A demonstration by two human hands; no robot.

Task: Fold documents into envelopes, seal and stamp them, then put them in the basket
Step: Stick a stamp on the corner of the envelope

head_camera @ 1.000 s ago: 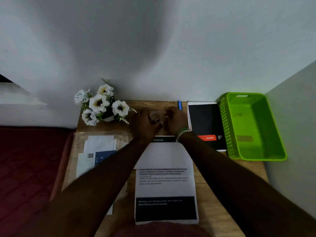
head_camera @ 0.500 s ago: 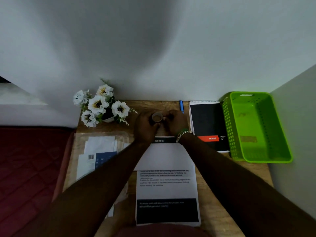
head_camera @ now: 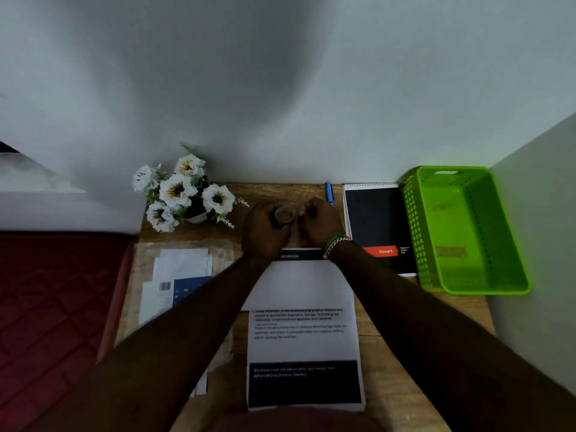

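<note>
Head view looks down on a wooden desk [head_camera: 402, 353] against a pale wall. Both arms reach forward to the desk's far edge. Left hand [head_camera: 265, 229] is closed around a small roll of tape [head_camera: 284, 214], holding it above the desk. Right hand [head_camera: 321, 222] is curled with its fingertips pinched just beside the roll; what they pinch is too small to tell. A bracelet [head_camera: 336, 244] circles the right wrist. Under the forearms lies a printed document [head_camera: 304, 344], with a plain white sheet, perhaps an envelope [head_camera: 299, 285], lying across its upper half. Left of it sits a pile of papers [head_camera: 177, 282]. White flowers [head_camera: 184, 191] stand at the far left corner. A blue pen [head_camera: 328, 192] and a black notepad [head_camera: 374, 226] lie right of the hands, then a green basket [head_camera: 505, 275] at the desk's right end.
</note>
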